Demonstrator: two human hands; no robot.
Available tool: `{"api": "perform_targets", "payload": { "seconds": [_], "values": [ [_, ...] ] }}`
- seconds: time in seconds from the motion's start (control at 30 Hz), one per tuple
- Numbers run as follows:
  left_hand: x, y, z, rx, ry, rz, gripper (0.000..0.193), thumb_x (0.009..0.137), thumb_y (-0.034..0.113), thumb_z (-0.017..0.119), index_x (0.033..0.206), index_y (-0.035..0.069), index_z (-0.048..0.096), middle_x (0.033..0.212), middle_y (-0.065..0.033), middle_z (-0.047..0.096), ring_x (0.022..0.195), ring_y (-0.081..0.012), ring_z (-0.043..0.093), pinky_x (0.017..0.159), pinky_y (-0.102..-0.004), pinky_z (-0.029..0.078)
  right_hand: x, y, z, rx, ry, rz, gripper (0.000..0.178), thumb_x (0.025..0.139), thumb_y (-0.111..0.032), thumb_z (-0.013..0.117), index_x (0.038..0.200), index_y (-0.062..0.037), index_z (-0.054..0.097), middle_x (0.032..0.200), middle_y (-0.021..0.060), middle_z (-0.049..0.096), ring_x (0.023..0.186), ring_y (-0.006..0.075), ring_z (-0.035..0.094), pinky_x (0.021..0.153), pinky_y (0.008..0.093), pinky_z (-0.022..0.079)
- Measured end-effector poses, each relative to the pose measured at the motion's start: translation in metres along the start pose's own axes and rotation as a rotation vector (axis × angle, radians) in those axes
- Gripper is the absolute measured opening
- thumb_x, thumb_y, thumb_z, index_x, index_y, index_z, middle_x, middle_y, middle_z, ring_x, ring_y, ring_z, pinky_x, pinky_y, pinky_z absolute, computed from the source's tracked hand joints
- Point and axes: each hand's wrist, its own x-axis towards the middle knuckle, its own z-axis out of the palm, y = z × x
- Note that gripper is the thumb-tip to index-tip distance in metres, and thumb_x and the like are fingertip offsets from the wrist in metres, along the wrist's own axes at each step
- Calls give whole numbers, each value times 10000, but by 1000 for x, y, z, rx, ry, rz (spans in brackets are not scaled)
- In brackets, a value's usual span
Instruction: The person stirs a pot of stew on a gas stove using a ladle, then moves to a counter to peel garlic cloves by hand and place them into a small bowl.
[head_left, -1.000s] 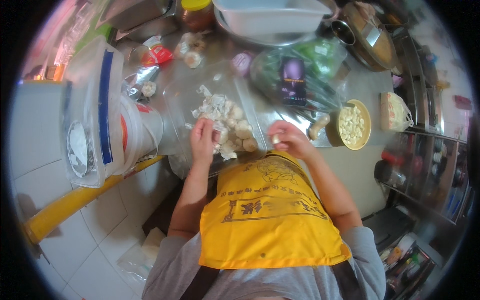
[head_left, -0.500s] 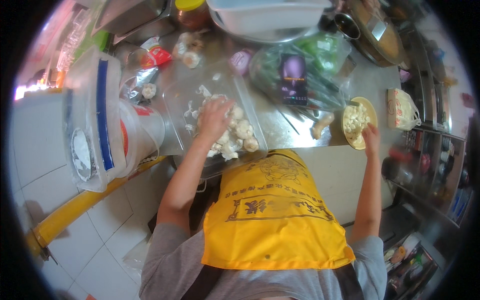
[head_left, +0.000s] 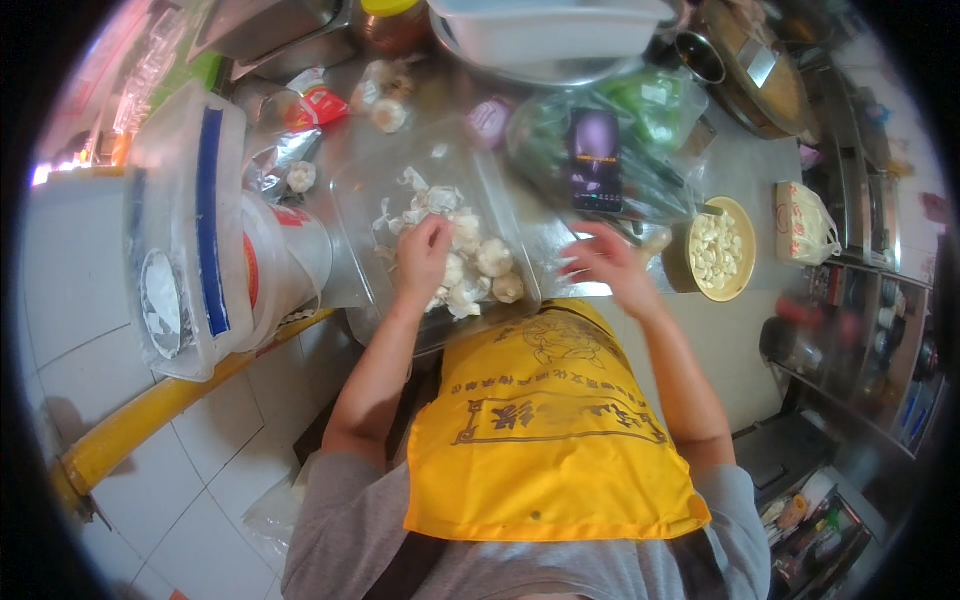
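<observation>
Over a clear plastic tub (head_left: 345,215), my left hand (head_left: 424,255) is closed, its fingers curled in; whatever they hold, if anything, is hidden. Whole garlic bulbs (head_left: 494,258) and loose garlic skins (head_left: 412,182) lie in the tub around it. My right hand (head_left: 605,262) is above the table's front edge, between the tub and a yellow bowl (head_left: 743,215). Its fingers are apart, slightly blurred, with nothing seen in them. Peeled garlic cloves (head_left: 716,252) fill much of the bowl's bottom.
A phone (head_left: 596,160) rests on plastic bags of green vegetables (head_left: 645,105) behind my right hand. White buckets (head_left: 285,250) stand left of the tub. A purple onion (head_left: 488,122), a white basin (head_left: 555,40) and a round chopping board (head_left: 770,95) are farther back.
My right hand has left the yellow bowl and swung left toward the tub, its fingers now apart. My left hand has risen slightly off the garlic and curled closed.
</observation>
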Motion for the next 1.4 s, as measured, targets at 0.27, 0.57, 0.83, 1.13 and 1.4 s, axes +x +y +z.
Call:
{"api": "perform_targets", "payload": {
  "seconds": [0.27,0.57,0.83,1.13,1.4],
  "values": [
    [-52,34,-9,-830,-78,-393,102,903,127,488,879,46,545,577,35,413,511,-63,360,480,-201,303,44,12,106,-76,-306,51,346,884,-152,557,1189,-6,479,854,47,577,662,93,559,562,214,454],
    [-68,54,-29,-1129,-239,-463,192,918,126,463,1046,4,537,658,-4,462,533,-42,361,459,-166,259,47,33,93,577,-662,351,447,894,-194,545,1299,-54,422,937,34,573,682,71,523,548,179,415],
    [-76,45,-20,-1322,-181,-523,162,938,171,444,817,67,474,612,11,422,496,-39,322,432,-179,237,35,36,103,810,-621,319,404,907,-185,508,1274,-39,427,926,92,580,661,81,520,481,154,371],
    [-80,53,2,-1465,-36,-676,165,942,217,433,837,98,478,577,12,428,486,-91,409,470,-213,320,30,37,92,481,-431,229,389,878,-216,567,1221,-54,483,761,74,573,493,49,418,403,160,264],
    [-79,62,0,-1507,-136,-786,144,937,202,446,870,87,499,582,21,431,493,-73,399,483,-212,334,27,42,83,523,-474,243,391,883,-231,557,1229,-67,478,744,55,566,467,68,414,399,162,275]
  ]
}}
